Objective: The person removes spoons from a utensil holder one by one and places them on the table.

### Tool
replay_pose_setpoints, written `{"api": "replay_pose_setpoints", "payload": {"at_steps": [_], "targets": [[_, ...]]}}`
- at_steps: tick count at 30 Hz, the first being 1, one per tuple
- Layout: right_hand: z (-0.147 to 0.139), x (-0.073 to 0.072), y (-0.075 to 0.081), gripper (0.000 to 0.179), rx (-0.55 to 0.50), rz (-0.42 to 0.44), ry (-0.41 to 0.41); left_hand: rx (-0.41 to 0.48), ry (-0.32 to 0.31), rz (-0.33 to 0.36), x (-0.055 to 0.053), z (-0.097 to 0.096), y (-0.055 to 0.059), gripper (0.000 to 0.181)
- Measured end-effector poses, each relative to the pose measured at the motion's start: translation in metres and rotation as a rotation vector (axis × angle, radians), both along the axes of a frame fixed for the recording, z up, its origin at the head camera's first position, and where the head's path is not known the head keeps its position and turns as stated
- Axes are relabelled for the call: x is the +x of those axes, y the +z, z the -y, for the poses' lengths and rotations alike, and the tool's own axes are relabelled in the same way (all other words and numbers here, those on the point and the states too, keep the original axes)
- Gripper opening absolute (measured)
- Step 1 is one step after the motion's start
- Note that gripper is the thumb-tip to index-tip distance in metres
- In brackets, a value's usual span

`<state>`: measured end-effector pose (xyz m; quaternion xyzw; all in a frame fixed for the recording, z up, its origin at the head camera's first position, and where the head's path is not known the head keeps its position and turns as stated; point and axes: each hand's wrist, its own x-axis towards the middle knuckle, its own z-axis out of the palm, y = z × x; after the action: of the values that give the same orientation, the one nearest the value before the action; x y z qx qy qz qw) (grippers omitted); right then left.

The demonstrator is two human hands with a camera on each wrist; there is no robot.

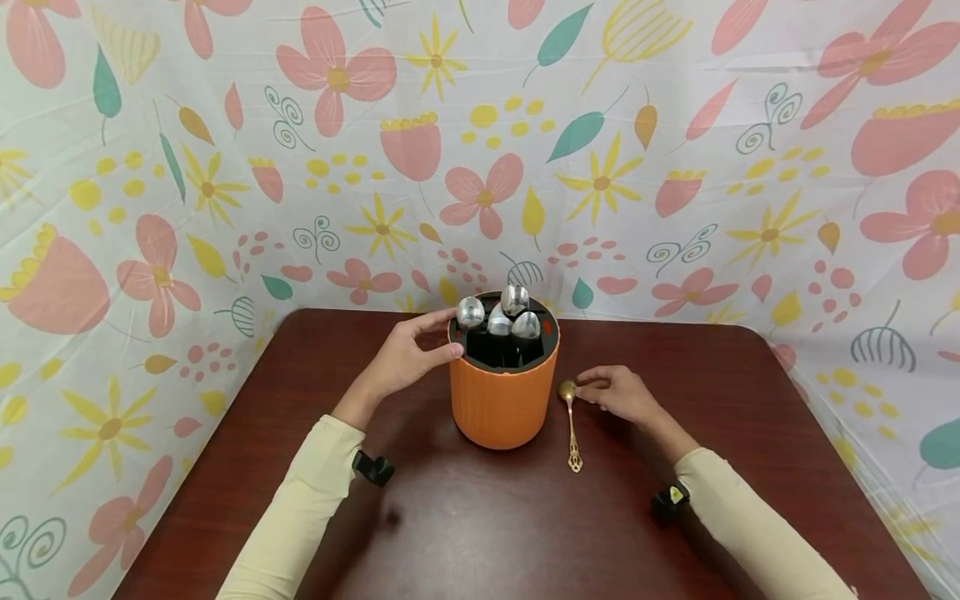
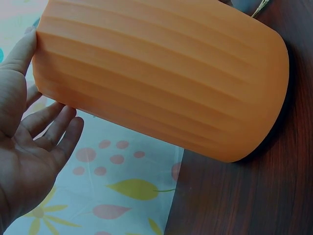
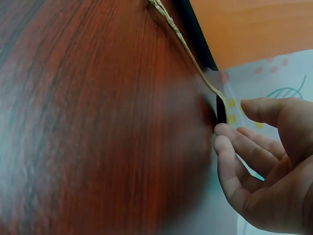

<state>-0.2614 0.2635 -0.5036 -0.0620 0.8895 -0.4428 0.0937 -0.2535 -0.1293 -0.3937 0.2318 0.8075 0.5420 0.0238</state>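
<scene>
An orange utensil holder (image 1: pixel 498 408) with a black slotted top stands on the table, several silver spoons (image 1: pixel 527 325) upright in it, bowls up. My left hand (image 1: pixel 405 354) holds its left side near the rim, thumb in front and index finger farther back; in the left wrist view the other fingers of this hand (image 2: pixel 36 142) hang loosely. Right of the holder lies a gold spoon (image 1: pixel 572 429) with an ornate handle, bowl away from me. Beside that bowl is my right hand (image 1: pixel 618 392). In the right wrist view, its thumb and fingertips are apart around the gold spoon's (image 3: pixel 190 54) bowl end; contact is unclear.
The dark reddish-brown table (image 1: pixel 465 525) has rounded far corners. A flower-patterned cloth (image 1: pixel 480 125) hangs right behind it and along both sides. Black wrist cameras (image 1: pixel 372 468) sit by both cream sleeves (image 1: pixel 296 508).
</scene>
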Motion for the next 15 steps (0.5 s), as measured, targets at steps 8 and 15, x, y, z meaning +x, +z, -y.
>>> {"api": "replay_pose_setpoints", "payload": {"at_steps": [8, 15], "targets": [[-0.013, 0.003, 0.018, 0.041, 0.083, -0.123, 0.041, 0.009, -0.014, -0.006, -0.001, 0.0, 0.0, 0.063], [-0.015, 0.009, 0.062, 0.038, 0.114, -0.259, 0.056, 0.004, -0.009, 0.006, 0.0, -0.001, 0.002, 0.06]]}}
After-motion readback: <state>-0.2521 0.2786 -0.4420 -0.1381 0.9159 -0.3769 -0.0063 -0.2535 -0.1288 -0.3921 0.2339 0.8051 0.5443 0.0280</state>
